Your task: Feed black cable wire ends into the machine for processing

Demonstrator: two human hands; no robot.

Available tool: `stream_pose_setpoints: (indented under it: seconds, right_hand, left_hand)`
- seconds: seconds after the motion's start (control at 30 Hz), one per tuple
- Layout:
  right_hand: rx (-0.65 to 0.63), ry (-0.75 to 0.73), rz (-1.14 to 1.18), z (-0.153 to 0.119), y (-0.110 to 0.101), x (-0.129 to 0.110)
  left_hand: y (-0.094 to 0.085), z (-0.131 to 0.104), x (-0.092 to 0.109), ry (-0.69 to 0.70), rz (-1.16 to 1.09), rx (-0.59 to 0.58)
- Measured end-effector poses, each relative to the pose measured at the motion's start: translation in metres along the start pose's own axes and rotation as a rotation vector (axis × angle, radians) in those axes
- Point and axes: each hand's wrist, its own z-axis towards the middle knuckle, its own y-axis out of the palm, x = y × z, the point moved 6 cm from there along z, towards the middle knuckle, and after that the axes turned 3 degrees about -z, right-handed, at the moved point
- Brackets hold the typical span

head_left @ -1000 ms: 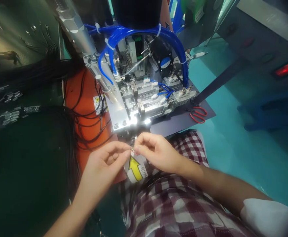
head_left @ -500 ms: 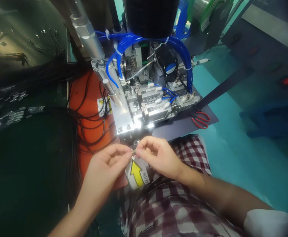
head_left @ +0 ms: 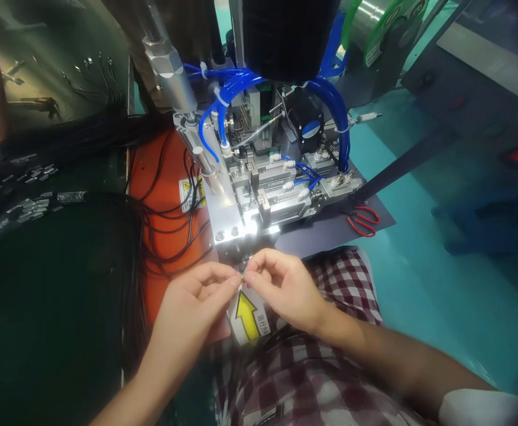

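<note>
Thumb and forefinger of my left hand (head_left: pixel 194 302) are pinched together in front of the machine. My right hand (head_left: pixel 285 290) pinches at the same spot, its fingertips almost meeting the left ones. Between them shows a tiny bit of thin wires (head_left: pixel 243 277); the fingers hide most of it. Just below the fingertips is a white label with a yellow arrow (head_left: pixel 247 316). The metal machine (head_left: pixel 268 204), with clamps and blue air hoses (head_left: pixel 241 80), stands right beyond my hands.
Black cables (head_left: pixel 156 236) lie across the orange base (head_left: pixel 156 177) on the left. More cable bundles with bagged ends (head_left: pixel 32 207) lie further left. Red-handled cutters (head_left: pixel 363 222) rest on the grey plate at right. A solder spool (head_left: pixel 376 23) hangs at the top.
Both hands stay pinched at nearly the same place, with fingertips slightly closer together. Less of the thin wires shows between them. The whole view has shifted slightly.
</note>
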Motion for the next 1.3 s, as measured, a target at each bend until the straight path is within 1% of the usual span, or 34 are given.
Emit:
stream_pose_setpoints:
  seconds: [0.1, 0.17, 0.27, 0.33, 0.43, 0.53, 0.63, 0.7, 0.73, 0.8, 0.9, 0.97, 1.07, 1.1, 1.13, 1.2, 1.3]
  right_hand:
    - [0.008, -0.036, -0.020, -0.001, 0.002, -0.001]
    - [0.009, -0.034, -0.027, 0.000, 0.002, -0.001]
    - [-0.034, -0.012, -0.027, 0.003, 0.000, 0.000]
    - [-0.064, -0.029, -0.077, 0.004, -0.003, -0.003]
    - [-0.089, -0.105, -0.244, 0.005, -0.007, -0.013]
    - [-0.111, -0.233, -0.360, 0.005, -0.006, -0.023]
    - [-0.127, -0.363, -0.353, 0.005, -0.005, -0.027]
    - [-0.134, -0.385, -0.290, 0.006, -0.006, -0.025]
    - [-0.134, -0.370, -0.240, 0.008, -0.008, -0.022]
    - [-0.131, -0.301, -0.132, 0.011, -0.011, -0.014]
    - [-0.113, -0.205, -0.010, 0.016, -0.017, -0.003]
    - [-0.109, -0.169, 0.031, 0.020, -0.019, 0.003]
    - [-0.107, -0.128, 0.054, 0.024, -0.020, 0.011]
    - [-0.102, -0.114, 0.053, 0.025, -0.019, 0.014]
    - [-0.094, -0.102, 0.047, 0.026, -0.019, 0.017]
    - [-0.078, -0.083, 0.032, 0.027, -0.018, 0.023]
    - [-0.060, -0.075, 0.021, 0.028, -0.016, 0.029]
  left_hand:
    - [0.000, -0.001, 0.000, -0.002, -0.028, 0.009]
    - [0.001, -0.002, 0.003, 0.017, -0.040, 0.005]
    - [0.003, -0.003, 0.006, 0.035, -0.048, -0.006]
    - [0.005, -0.003, 0.007, 0.025, -0.051, -0.009]
    - [0.005, -0.003, 0.009, 0.035, -0.045, -0.022]
    - [0.004, -0.002, 0.009, 0.074, -0.003, -0.029]
    - [0.004, -0.001, 0.009, 0.089, 0.025, -0.038]
    - [0.007, -0.001, 0.011, 0.119, 0.017, -0.053]
    - [0.009, -0.001, 0.012, 0.147, 0.021, -0.058]
    - [0.011, 0.000, 0.016, 0.228, 0.064, -0.045]
    - [0.011, 0.001, 0.023, 0.395, 0.198, 0.034]
    - [0.012, -0.001, 0.030, 0.582, 0.344, 0.078]
    - [0.017, -0.010, 0.042, 0.961, 0.599, 0.133]
    - [0.018, -0.012, 0.044, 1.060, 0.666, 0.153]
    - [0.019, -0.013, 0.044, 1.128, 0.718, 0.171]
    - [0.019, -0.012, 0.043, 1.194, 0.786, 0.178]
    - [0.019, -0.007, 0.038, 1.203, 0.827, 0.149]
